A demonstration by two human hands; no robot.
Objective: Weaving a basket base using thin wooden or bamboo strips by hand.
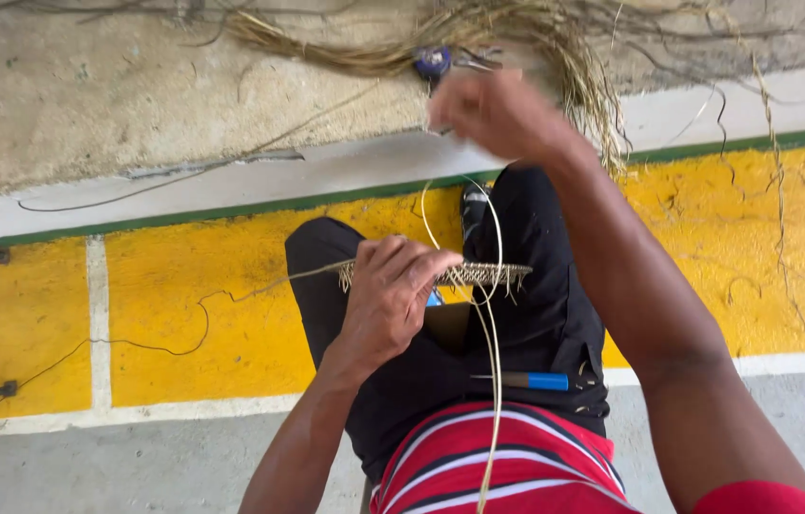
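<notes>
My left hand [391, 290] grips a flat woven disc of straw-coloured fibre [478, 275], held edge-on above my knees. A long pale strand [493, 324] loops from the disc down across my lap. My right hand [497, 114] is raised and blurred above the disc, fingers closed, apparently pulling the strand's upper end. I sit in black trousers [536, 314] and a red striped shirt [507, 466].
A blue-handled tool [531, 381] lies on my right thigh. A bundle of dry fibres [478, 43] lies on the concrete floor ahead, with a blue object [433, 61] in it. A yellow painted band [183, 314] with green and white edging crosses the floor. Loose strands trail left.
</notes>
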